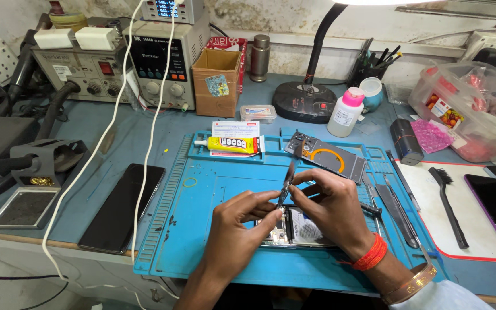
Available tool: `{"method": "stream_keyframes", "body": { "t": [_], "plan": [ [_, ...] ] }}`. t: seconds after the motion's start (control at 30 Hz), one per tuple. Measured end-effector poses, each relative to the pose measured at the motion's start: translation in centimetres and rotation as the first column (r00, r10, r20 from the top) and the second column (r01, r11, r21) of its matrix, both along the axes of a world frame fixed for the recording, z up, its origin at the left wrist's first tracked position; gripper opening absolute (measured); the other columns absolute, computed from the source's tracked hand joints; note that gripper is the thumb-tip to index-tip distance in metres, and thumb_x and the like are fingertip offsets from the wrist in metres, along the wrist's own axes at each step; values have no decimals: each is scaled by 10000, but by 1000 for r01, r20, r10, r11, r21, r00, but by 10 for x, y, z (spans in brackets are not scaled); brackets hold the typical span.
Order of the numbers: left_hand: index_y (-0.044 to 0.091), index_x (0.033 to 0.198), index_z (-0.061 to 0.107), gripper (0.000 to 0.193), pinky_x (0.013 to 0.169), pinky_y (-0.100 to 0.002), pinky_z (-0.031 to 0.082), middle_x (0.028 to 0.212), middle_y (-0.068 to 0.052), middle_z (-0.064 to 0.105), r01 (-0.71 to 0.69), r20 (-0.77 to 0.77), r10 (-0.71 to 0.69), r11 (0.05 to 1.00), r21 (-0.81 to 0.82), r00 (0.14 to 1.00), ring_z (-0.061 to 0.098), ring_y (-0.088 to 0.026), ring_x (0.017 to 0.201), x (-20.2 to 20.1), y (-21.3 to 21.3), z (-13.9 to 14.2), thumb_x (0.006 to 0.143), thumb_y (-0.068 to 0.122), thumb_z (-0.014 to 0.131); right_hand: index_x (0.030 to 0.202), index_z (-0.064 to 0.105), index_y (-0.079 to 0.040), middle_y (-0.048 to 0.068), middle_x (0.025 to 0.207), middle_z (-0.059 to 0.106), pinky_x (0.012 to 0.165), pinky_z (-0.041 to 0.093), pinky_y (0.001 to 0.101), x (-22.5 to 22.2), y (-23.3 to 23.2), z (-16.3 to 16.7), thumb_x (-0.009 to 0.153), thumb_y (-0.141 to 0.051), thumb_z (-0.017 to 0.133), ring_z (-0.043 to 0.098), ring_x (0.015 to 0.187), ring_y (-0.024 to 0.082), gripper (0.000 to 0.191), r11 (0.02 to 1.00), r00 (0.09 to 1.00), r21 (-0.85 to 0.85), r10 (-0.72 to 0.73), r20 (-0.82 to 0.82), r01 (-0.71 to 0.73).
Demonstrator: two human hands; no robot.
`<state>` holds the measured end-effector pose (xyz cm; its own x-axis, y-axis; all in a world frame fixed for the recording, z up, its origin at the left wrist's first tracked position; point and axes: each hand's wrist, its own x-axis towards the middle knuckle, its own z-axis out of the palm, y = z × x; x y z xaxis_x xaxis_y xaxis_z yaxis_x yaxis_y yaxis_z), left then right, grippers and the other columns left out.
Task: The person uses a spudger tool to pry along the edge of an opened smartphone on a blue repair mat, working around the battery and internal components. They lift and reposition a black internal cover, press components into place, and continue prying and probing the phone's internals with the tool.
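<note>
**Blue mat, two hands on an opened phone**

Blue repair mat (213, 195) carries an opened phone (294, 229) near centre. The left hand (239, 221), fingers curled, steadies it; the right hand (331, 206) pinches tweezers (287, 182), long axis near-to-far, tips down toward the phone.

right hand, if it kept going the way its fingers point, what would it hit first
The right hand points left toward the left hand, so it would probably meet those fingertips first, just above the opened phone.
</note>
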<state>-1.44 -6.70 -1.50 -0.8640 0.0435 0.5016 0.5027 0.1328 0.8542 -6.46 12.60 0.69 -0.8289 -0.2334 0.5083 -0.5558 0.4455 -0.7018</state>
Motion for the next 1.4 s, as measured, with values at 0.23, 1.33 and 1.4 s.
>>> {"method": "stream_keyframes", "body": {
  "t": [0.23,1.33,1.4],
  "plan": [
    [46,1171,755,319,696,-262,638,899,-63,752,21,-32,-23,997,-73,999,790,-130,826,4,3,1,853,25,777,958,720,-1,62,879,775,613,667,265,1,0,1,846,-81,758,808,763,136,143,999,1000,40,-13,11,13],
    [14,1166,745,307,725,-270,654,910,-80,798,33,102,-45,993,116,994,798,-128,817,1,1,-2,859,11,751,878,655,1,68,813,707,539,631,262,3,0,3,831,-70,746,763,687,135,125,996,998,88,-22,-62,28],
    [7,1170,740,312,701,-280,634,886,-88,816,-13,238,-34,981,192,971,788,-132,791,0,2,-4,858,18,749,898,675,-1,68,821,724,546,635,265,4,0,3,830,-70,753,771,699,133,124,997,998,72,-26,-58,30]
  ]
}}
